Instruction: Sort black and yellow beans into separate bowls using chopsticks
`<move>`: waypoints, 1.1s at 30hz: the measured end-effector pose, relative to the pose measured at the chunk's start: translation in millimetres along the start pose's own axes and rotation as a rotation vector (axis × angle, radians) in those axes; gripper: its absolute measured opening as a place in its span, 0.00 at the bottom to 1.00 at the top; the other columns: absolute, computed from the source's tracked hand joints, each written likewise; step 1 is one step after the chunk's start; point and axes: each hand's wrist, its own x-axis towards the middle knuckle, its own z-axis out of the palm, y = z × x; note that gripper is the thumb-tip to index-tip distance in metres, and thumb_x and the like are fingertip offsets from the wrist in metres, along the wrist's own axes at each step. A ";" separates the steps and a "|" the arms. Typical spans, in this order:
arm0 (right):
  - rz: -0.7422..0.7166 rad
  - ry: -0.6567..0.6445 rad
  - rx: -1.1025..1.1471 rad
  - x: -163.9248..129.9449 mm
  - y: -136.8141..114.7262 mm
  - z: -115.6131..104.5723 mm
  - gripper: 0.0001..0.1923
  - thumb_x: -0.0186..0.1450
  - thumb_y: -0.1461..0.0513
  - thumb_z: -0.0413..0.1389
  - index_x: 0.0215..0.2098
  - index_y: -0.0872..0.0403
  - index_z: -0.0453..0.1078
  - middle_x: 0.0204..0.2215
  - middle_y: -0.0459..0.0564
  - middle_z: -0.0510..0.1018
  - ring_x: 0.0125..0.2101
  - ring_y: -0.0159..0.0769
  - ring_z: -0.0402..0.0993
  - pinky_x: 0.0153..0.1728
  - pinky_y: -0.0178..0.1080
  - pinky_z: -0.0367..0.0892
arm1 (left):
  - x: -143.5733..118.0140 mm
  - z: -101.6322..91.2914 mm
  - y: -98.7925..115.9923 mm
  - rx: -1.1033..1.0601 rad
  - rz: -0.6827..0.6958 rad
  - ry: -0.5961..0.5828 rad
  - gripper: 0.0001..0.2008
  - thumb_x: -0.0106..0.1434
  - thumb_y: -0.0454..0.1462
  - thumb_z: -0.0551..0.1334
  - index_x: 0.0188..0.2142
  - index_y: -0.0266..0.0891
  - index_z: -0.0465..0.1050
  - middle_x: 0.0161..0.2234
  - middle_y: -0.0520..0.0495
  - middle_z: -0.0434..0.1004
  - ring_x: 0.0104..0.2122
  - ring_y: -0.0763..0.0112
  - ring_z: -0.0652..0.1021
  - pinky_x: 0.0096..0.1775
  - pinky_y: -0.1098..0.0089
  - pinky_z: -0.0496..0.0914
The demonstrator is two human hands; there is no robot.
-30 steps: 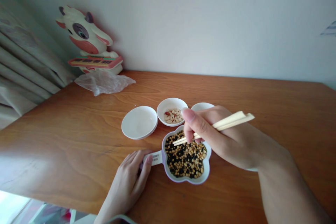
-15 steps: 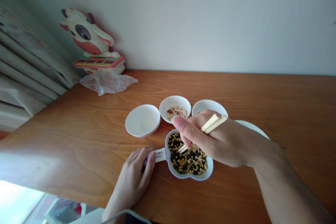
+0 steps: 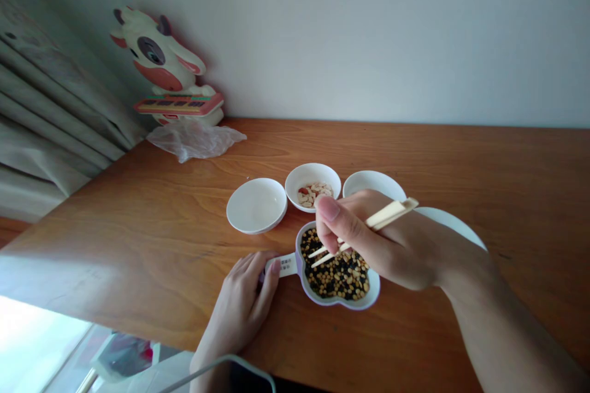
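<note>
Over bean bowl (image 3: pixel 364 302): R hand (image 3: pixel 391 239) gripping chopsticks (image 3: pixel 364 227), L fingers (image 3: pixel 271 270) on handle (image 3: pixel 286 264).

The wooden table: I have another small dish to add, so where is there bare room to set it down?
The table is bare left of the empty white bowl, up to the plastic bag. The far strip beyond the peanut bowl and the right side are bare too. It is crowded around the bean dish, where the left hand and the right hand with chopsticks work.

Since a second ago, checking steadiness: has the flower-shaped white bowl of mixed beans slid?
Cannot tell; the camera moved, and the bean bowl sits just below the peanut bowl as before.
</note>
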 end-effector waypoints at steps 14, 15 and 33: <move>-0.033 0.031 -0.017 11.1 11.4 12.6 0.27 0.80 0.51 0.42 0.28 0.53 0.68 0.21 0.42 0.67 0.23 0.29 0.63 0.30 0.39 0.57 | 0.2 -1.8 2.2 -0.056 -0.015 -0.019 0.12 0.79 0.43 0.53 0.48 0.45 0.74 0.41 0.45 0.82 0.42 0.59 0.80 0.46 0.62 0.72; -0.033 0.030 -0.017 11.9 11.6 12.9 0.27 0.80 0.51 0.42 0.28 0.53 0.68 0.21 0.42 0.68 0.23 0.29 0.63 0.30 0.39 0.57 | 0.5 -1.8 2.4 -0.057 -0.014 -0.017 0.12 0.79 0.43 0.53 0.48 0.45 0.74 0.42 0.45 0.82 0.42 0.59 0.80 0.46 0.62 0.72; -0.121 0.177 0.032 7.1 16.0 1.7 0.33 0.80 0.48 0.37 0.25 0.53 0.68 0.21 0.43 0.69 0.25 0.30 0.66 0.34 0.39 0.60 | 0.6 -1.9 2.7 -0.053 -0.013 -0.029 0.12 0.79 0.44 0.52 0.48 0.45 0.73 0.43 0.46 0.81 0.43 0.59 0.79 0.46 0.62 0.71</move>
